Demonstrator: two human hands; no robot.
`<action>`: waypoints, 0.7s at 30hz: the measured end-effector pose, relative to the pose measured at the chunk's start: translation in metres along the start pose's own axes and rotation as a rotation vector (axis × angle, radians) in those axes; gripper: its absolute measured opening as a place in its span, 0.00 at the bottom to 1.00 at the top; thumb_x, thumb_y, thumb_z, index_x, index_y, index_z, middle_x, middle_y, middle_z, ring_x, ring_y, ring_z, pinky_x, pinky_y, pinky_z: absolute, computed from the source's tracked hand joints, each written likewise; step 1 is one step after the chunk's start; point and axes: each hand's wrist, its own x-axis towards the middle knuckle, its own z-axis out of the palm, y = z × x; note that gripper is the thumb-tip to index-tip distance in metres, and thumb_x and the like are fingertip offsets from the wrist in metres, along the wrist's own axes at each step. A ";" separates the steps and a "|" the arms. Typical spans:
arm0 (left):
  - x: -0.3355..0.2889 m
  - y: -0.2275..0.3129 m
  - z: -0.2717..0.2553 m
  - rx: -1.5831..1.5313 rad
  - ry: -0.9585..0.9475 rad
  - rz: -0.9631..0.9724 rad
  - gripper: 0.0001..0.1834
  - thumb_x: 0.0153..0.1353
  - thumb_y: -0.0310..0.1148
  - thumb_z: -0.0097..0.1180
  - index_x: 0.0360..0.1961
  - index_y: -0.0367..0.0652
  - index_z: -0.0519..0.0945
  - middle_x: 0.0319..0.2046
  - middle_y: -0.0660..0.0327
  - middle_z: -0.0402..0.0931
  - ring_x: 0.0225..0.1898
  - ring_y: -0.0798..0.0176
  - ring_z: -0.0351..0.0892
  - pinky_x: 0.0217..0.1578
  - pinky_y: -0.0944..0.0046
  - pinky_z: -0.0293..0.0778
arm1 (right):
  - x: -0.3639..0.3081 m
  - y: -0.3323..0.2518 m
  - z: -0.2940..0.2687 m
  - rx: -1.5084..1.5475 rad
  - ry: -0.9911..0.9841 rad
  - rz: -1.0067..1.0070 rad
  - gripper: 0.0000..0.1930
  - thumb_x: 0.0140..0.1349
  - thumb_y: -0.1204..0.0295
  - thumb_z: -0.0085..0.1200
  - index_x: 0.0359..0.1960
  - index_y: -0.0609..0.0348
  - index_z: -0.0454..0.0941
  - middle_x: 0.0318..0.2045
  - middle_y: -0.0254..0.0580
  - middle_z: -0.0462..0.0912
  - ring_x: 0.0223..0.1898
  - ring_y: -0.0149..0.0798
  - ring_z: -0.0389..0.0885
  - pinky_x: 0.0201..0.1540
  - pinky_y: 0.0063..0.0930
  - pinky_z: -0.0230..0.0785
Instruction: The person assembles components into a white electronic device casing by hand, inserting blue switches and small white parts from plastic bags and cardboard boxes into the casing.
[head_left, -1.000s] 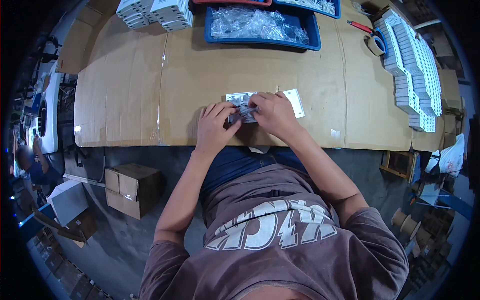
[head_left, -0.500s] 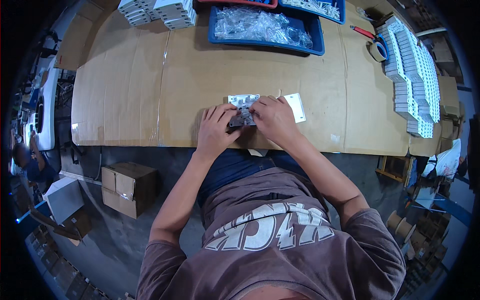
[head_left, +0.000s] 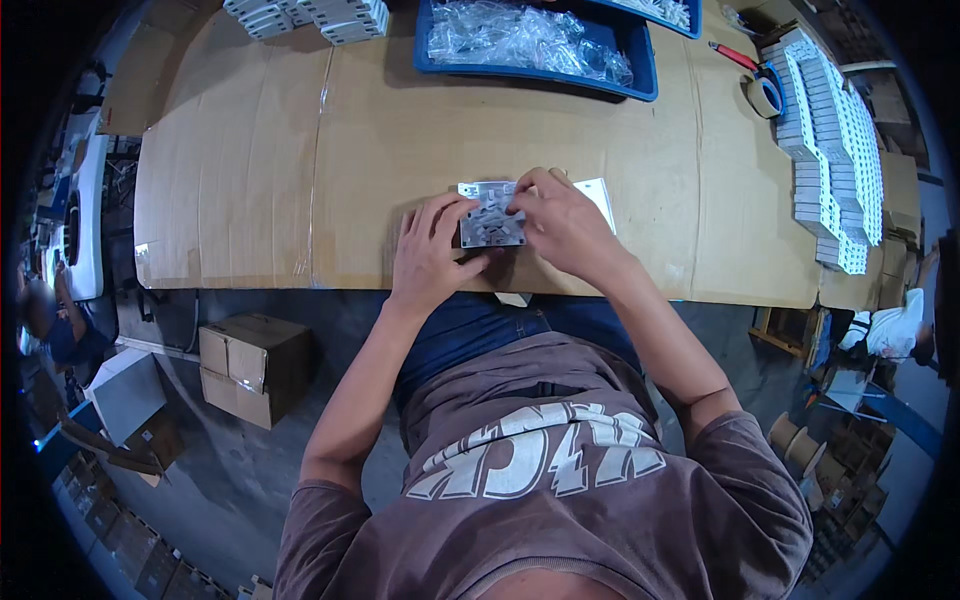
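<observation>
Near the front edge of the table lies a small shallow white box or casing (head_left: 492, 232) with several grey or clear parts inside. My left hand (head_left: 430, 252) curls round its left side, the fingertips on its upper left and the thumb near its lower edge. Over its right half is my right hand (head_left: 568, 228), thumb and fingers bent together in a pinch above the parts. Whatever those fingertips hold is too small to tell. A flat white piece (head_left: 597, 195) lies just right of the casing, partly covered by my right hand.
Cardboard (head_left: 380, 140) covers the table. At the far side stand a blue bin (head_left: 520, 80) of clear plastic bags, a second blue bin (head_left: 690, 28) with white parts and stacked white casings (head_left: 350, 25). More stacks (head_left: 830, 150) stand right, beside a tape roll (head_left: 764, 97) and red-handled tool (head_left: 735, 55).
My right hand has shifted slightly right and lifted back, exposing more of the casing's inside. My left hand stays at the casing's left side. The view has tilted a little.
</observation>
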 end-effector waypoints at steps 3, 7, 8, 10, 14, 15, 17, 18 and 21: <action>0.012 0.003 -0.001 -0.018 0.005 -0.033 0.43 0.40 0.40 0.81 0.60 0.48 0.75 0.59 0.58 0.74 0.61 0.50 0.73 0.59 0.49 0.68 | 0.011 0.005 -0.033 0.145 0.013 0.065 0.08 0.60 0.78 0.61 0.41 0.62 0.85 0.40 0.47 0.82 0.45 0.51 0.82 0.49 0.41 0.75; 0.022 0.002 -0.013 0.044 0.037 -0.029 0.51 0.42 0.51 0.79 0.67 0.46 0.71 0.63 0.55 0.71 0.65 0.47 0.70 0.65 0.43 0.62 | 0.047 0.001 -0.080 0.273 -0.018 0.147 0.07 0.66 0.75 0.61 0.43 0.62 0.85 0.40 0.45 0.85 0.42 0.45 0.84 0.46 0.37 0.75; 0.024 -0.001 -0.013 0.069 0.022 -0.036 0.53 0.43 0.54 0.78 0.68 0.45 0.70 0.64 0.53 0.71 0.66 0.47 0.69 0.66 0.42 0.61 | 0.060 0.003 -0.088 0.346 -0.039 0.189 0.07 0.67 0.76 0.61 0.44 0.62 0.85 0.39 0.42 0.86 0.40 0.40 0.84 0.45 0.33 0.74; 0.023 -0.001 -0.010 0.111 -0.026 -0.052 0.55 0.43 0.58 0.76 0.70 0.43 0.68 0.64 0.52 0.71 0.67 0.46 0.68 0.67 0.41 0.59 | 0.086 0.017 -0.101 0.309 0.011 0.161 0.06 0.68 0.75 0.62 0.44 0.61 0.85 0.37 0.40 0.87 0.39 0.35 0.83 0.44 0.30 0.73; 0.022 0.003 -0.010 0.111 -0.075 -0.047 0.56 0.43 0.61 0.76 0.68 0.38 0.70 0.63 0.50 0.72 0.69 0.46 0.67 0.69 0.40 0.57 | 0.172 0.057 -0.132 0.165 0.284 -0.020 0.09 0.67 0.74 0.62 0.46 0.62 0.86 0.38 0.48 0.89 0.37 0.41 0.86 0.42 0.33 0.76; 0.021 0.005 -0.011 0.102 -0.094 -0.056 0.56 0.44 0.62 0.76 0.69 0.38 0.70 0.64 0.50 0.71 0.69 0.46 0.67 0.69 0.40 0.56 | 0.200 0.059 -0.140 0.144 0.308 0.041 0.10 0.67 0.73 0.62 0.48 0.61 0.86 0.37 0.48 0.89 0.36 0.41 0.87 0.43 0.33 0.77; 0.021 0.006 -0.013 0.100 -0.156 -0.096 0.58 0.45 0.63 0.75 0.71 0.39 0.68 0.65 0.50 0.70 0.70 0.47 0.65 0.71 0.41 0.54 | 0.267 0.092 -0.149 -0.027 0.387 -0.041 0.13 0.67 0.67 0.61 0.49 0.59 0.86 0.39 0.48 0.90 0.40 0.52 0.89 0.44 0.41 0.78; 0.023 0.005 -0.013 0.103 -0.147 -0.090 0.58 0.45 0.63 0.75 0.71 0.39 0.68 0.65 0.50 0.70 0.70 0.47 0.65 0.71 0.41 0.54 | 0.299 0.103 -0.153 -0.122 0.402 -0.053 0.14 0.66 0.66 0.61 0.50 0.58 0.86 0.40 0.48 0.90 0.42 0.53 0.88 0.47 0.43 0.79; 0.024 0.009 -0.020 0.109 -0.186 -0.111 0.55 0.50 0.63 0.71 0.73 0.43 0.67 0.66 0.54 0.70 0.72 0.51 0.64 0.72 0.43 0.54 | 0.380 0.138 -0.151 -0.268 0.387 -0.044 0.17 0.66 0.63 0.61 0.52 0.56 0.85 0.44 0.48 0.88 0.47 0.54 0.86 0.51 0.46 0.78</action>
